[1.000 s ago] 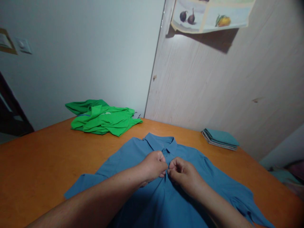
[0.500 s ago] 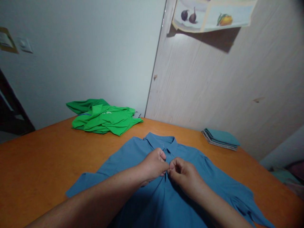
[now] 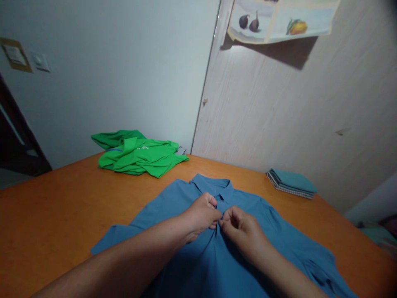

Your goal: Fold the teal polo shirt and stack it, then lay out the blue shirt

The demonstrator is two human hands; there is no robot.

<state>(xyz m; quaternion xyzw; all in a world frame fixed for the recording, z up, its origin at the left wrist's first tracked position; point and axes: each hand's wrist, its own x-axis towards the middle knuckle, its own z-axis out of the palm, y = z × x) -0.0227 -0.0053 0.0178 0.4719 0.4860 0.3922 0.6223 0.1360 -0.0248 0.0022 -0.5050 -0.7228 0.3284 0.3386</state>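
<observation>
A blue collared shirt [image 3: 198, 265] lies spread front side up, its collar pointing away from me and its sleeves out to both sides. At the front placket just below the collar, my left hand [image 3: 203, 215] pinches the cloth between thumb and fingers. Right beside it, my right hand [image 3: 240, 227] is closed in a pinch on the other side of the placket. The fingertips of the two hands nearly meet. Whatever button or buttonhole sits between them is hidden by the fingers.
The shirt rests on an orange-brown tabletop [image 3: 62, 215]. A crumpled green garment [image 3: 142, 155] lies at the back left, against the wall. Folded cloths [image 3: 291, 182] are stacked at the back right. Above hangs a picture sheet [image 3: 279, 22] of fruit on the wooden panel.
The whole view has shifted slightly, so things appear a little further right. Both hands keep their pinch at the same spot on the placket, with hardly any finger movement.
</observation>
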